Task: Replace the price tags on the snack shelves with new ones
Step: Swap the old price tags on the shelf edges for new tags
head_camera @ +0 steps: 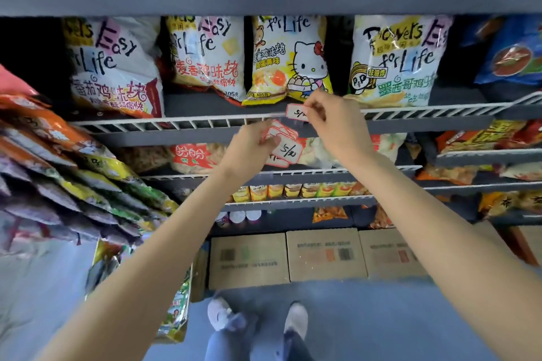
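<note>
Right hand [328, 117] pinches one price tag [296, 112] at the shelf's wire front edge [205, 119]. Left hand [255, 143] grips the spare tags [286, 145]. Step in hand: probably fitting; next, seat it squarely.

Head view: sits on your head, facing forward and down; wide-angle
Nearness: close to the wire shelf rail [205, 119]; your feet [296, 320] show below
Shared: single view only

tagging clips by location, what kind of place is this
Most likely a small snack shop aisle: bagged snacks on wire-fronted shelves, handwritten price tags, and stock cartons on the floor.
</note>
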